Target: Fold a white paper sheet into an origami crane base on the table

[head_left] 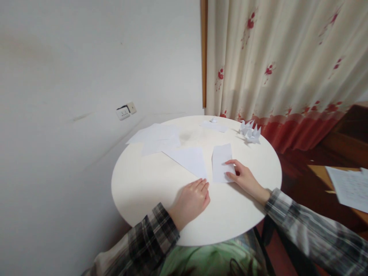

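On the round white table (138,191) lies a triangular white paper (191,158), its lower corner at the fingertips of my left hand (193,200). The fingers of that hand are pressed together and curled; whether they grip the corner is hidden. To the right, a rectangular white paper strip (221,157) lies flat. My right hand (240,175) rests at the strip's right edge, thumb and forefinger apart over it, not pinching it.
Loose white sheets (161,136) lie at the table's back left. Folded paper pieces (251,133) stand at the back right. Another small folded piece (213,120) sits by a sheet (218,126) at the back. Right of the table, papers (349,188) lie on a wooden surface.
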Action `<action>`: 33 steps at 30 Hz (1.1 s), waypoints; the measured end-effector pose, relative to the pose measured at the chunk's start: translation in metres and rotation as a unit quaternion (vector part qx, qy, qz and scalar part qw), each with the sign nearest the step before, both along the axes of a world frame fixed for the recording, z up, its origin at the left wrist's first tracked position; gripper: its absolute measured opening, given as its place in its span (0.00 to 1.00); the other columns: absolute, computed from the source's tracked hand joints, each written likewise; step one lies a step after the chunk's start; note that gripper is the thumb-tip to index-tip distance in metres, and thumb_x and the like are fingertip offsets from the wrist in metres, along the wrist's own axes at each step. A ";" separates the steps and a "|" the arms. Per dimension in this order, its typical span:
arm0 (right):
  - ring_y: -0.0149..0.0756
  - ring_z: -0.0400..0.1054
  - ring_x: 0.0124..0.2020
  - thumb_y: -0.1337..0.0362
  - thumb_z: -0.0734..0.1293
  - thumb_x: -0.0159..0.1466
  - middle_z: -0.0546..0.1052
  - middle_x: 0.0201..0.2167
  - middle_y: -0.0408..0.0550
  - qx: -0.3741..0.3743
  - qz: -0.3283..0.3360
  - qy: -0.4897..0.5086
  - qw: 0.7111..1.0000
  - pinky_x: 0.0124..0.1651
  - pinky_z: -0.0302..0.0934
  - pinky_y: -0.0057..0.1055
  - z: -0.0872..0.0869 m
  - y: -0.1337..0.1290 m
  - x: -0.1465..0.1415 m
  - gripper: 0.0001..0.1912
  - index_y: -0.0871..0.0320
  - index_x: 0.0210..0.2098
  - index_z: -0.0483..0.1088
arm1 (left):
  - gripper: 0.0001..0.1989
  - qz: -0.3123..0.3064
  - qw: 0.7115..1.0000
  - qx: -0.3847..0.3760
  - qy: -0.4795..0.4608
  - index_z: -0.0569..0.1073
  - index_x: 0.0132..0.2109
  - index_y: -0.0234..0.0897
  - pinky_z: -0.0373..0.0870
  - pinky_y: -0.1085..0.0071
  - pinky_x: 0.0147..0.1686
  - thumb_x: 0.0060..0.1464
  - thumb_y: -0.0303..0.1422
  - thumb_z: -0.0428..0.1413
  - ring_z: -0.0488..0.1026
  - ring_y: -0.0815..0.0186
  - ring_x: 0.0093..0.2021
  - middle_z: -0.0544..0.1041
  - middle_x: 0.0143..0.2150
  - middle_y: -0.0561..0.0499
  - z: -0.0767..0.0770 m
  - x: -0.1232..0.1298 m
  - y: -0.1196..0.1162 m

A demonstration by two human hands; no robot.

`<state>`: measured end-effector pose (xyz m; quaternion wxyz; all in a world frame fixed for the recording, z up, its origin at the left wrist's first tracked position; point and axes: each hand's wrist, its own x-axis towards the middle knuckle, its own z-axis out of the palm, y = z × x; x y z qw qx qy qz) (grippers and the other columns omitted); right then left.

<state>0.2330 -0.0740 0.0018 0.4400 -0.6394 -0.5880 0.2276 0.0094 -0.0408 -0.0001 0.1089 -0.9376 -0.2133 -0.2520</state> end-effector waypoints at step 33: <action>0.48 0.53 0.59 0.76 0.57 0.55 0.73 0.47 0.56 0.038 -0.085 -0.569 0.817 0.63 0.33 0.51 0.033 0.219 0.057 0.22 0.61 0.44 0.73 | 0.14 -0.123 0.991 -0.036 0.046 0.68 0.49 0.32 0.68 0.70 0.49 0.57 0.30 0.47 0.71 0.66 0.48 0.75 0.48 0.48 0.007 -0.005 -0.019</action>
